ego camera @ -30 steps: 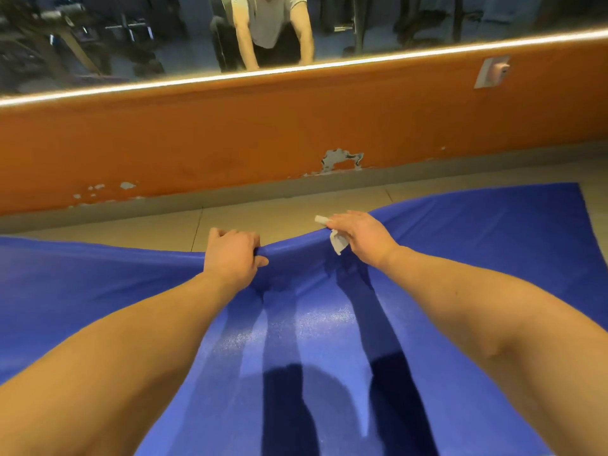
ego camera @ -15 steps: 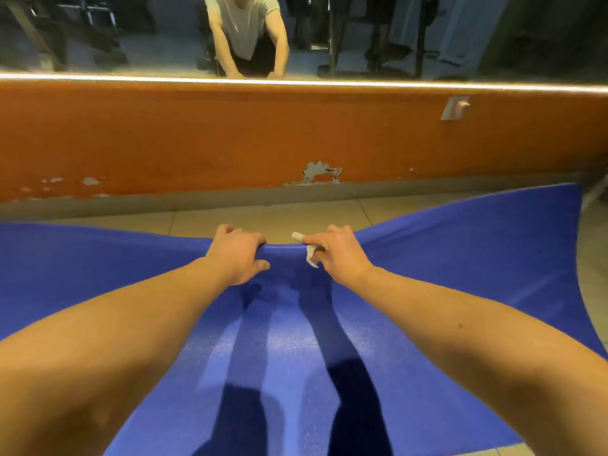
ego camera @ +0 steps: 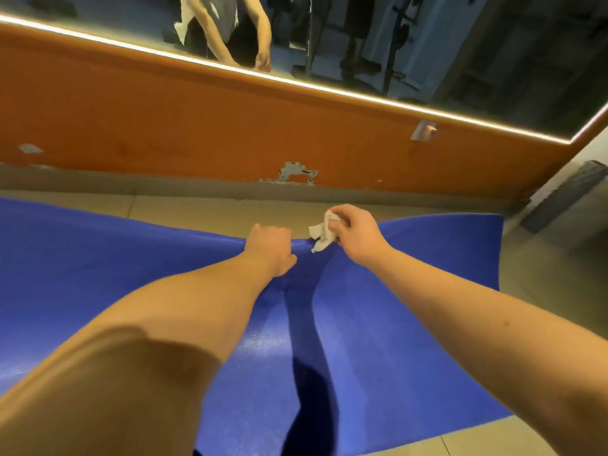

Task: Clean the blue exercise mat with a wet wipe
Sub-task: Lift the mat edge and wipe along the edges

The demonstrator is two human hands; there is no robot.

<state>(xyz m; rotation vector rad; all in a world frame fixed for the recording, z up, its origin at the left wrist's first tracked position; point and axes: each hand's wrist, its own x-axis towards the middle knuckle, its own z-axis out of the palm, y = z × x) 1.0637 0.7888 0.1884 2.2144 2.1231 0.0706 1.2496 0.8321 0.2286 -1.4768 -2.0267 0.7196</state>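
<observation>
Our left hand (ego camera: 270,248) gripped the mat's far edge, fingers curled over it, where the edge stood raised in a ridge. Our right hand (ego camera: 357,234), just beside it, pinched the wipe (ego camera: 320,234), which hung crumpled over that edge. The blue mat (ego camera: 98,258) lay spread across the floor (ego camera: 214,210), near an orange wall (ego camera: 197,126) under a mirror (ego camera: 444,44).

Hidden fingertips, cropped mat

The left hand's (ego camera: 270,248) fingertips vanish over the far edge of the blue mat (ego camera: 98,258), which runs off the frame's left side; part of the wet wipe (ego camera: 320,234) (crumpled) is buried inside the right hand (ego camera: 358,233).
</observation>
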